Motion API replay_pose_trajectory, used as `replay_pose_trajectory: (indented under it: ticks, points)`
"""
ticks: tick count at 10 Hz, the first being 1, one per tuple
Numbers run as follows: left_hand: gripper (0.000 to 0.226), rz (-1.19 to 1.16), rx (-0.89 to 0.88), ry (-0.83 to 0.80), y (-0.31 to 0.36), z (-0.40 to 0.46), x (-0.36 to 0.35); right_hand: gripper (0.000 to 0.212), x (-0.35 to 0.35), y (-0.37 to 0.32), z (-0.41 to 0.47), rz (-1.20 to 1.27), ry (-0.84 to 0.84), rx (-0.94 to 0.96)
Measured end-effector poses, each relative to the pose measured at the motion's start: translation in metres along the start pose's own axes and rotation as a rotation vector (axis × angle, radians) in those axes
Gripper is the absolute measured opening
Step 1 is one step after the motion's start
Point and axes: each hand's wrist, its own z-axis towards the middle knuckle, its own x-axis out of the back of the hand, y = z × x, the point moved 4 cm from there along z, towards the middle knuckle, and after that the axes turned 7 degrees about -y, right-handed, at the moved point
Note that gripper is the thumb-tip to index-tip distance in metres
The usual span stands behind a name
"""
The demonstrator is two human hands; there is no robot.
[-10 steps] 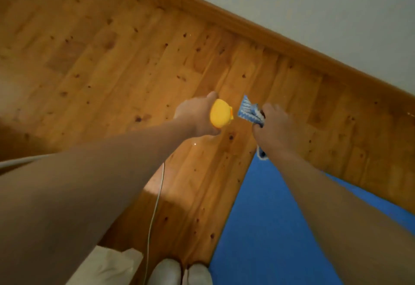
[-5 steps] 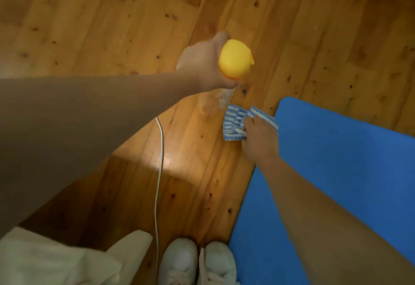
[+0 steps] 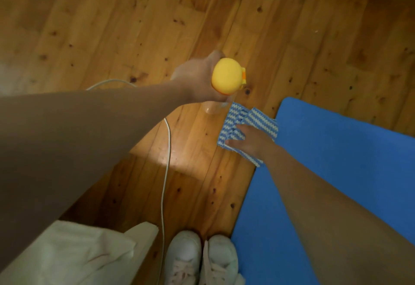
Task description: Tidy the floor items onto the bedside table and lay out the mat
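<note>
Over the wooden floor (image 3: pixel 134 15), the person stands with both arms stretched forward and down. The left hand (image 3: pixel 197 80) grips a clear bottle with a rounded yellow cap (image 3: pixel 226 79), holding it upright so that mostly the cap shows from above. The right hand (image 3: pixel 249 141) holds a blue-and-white striped cloth (image 3: pixel 253 119), thumb against its near edge and fingers over its middle; the cloth hangs above the corner where the blue mat (image 3: pixel 336 161) meets the boards.

A second ago the gaze ran along the skirting and wall, with the two hands close together; now the view has tipped down to the floor at the feet, the bottle has risen in the left hand, and the right hand has dropped lower and nearer, spreading more of the cloth into sight. To my eye both floor items are picked up and in transit, while the mat already lies flat, at least the part visible.

No bedside table appears anywhere, so I cannot say how far the carry has to go. The bottle's body is mostly masked by the hand, and its contents are unclear. The mat runs off the right and lower edges. A white cable (image 3: pixel 165 172) trails across the boards toward a pair of white shoes (image 3: pixel 202 260), and pale fabric (image 3: pixel 78 255) sits at the lower left, too dim to identify.
</note>
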Motion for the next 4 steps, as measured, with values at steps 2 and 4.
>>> replay_pose_trajectory:
  ticks: [2, 4]
  points:
    - [0.078, 0.096, 0.063, -0.070, -0.002, -0.019, 0.013, 0.086, 0.009, -0.016, -0.028, -0.035, -0.003, -0.004]
    - [0.078, 0.219, 0.080, -0.134, 0.017, -0.039, 0.037, 0.074, 0.053, -0.047, -0.065, -0.089, 0.098, 0.078]
